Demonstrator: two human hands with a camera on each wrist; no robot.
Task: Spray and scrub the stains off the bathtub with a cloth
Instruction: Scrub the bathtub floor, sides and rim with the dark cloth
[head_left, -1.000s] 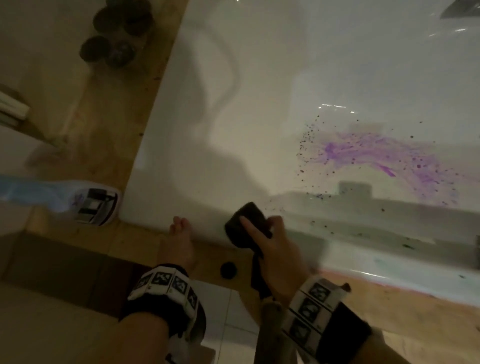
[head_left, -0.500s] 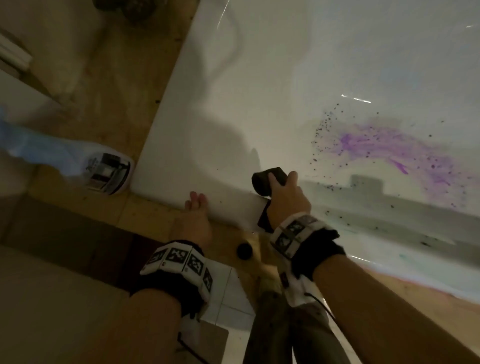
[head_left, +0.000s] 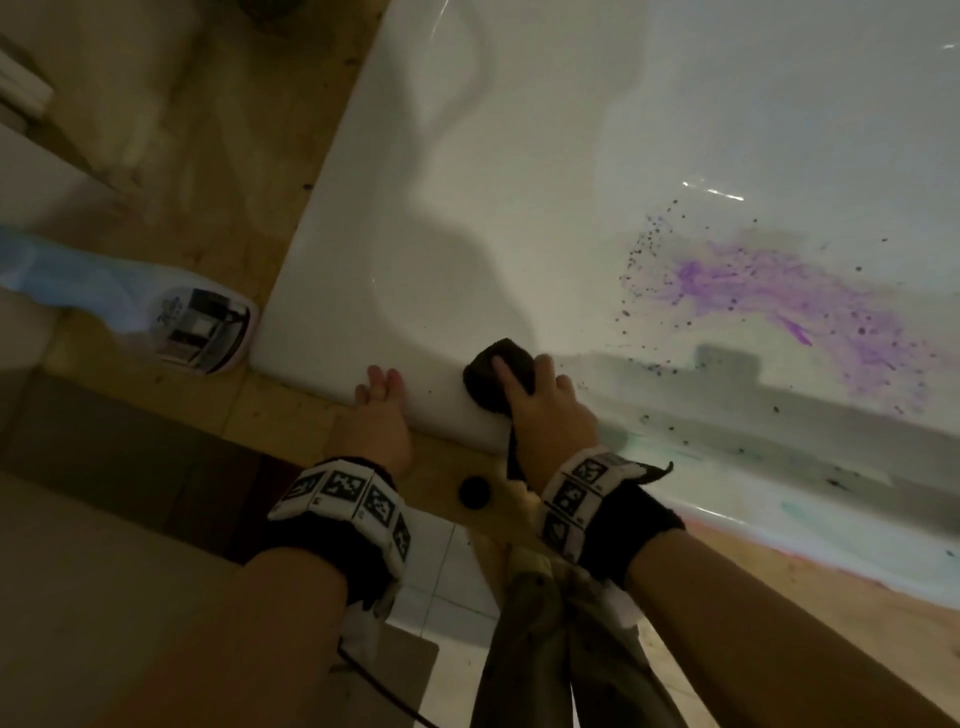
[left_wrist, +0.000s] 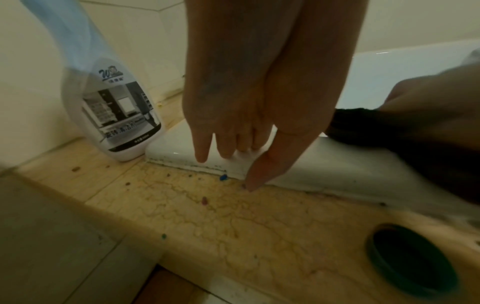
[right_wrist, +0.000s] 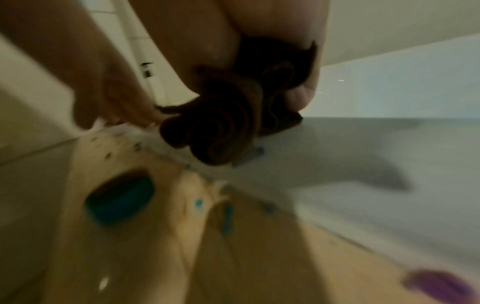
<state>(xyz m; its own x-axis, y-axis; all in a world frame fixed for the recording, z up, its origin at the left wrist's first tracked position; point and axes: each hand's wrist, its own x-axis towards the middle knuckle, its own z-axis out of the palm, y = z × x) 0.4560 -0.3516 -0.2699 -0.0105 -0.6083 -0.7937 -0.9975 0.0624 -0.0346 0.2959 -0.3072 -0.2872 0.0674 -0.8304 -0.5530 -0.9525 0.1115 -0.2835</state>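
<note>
Here my right hand (head_left: 545, 410) grips the cloth (head_left: 496, 374) at the bathtub (head_left: 519, 156) rim, my left hand (head_left: 382, 415) rests flat-fingered beside it, and the purple stains (head_left: 779, 306) remain unscrubbed.

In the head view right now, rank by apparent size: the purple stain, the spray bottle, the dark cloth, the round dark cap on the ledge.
1. purple stain, widest spread.
2. spray bottle, partly cut off at the frame edge, so its rank is unsure.
3. dark cloth, bunched in the right hand.
4. round dark cap, clearly smallest.
</note>
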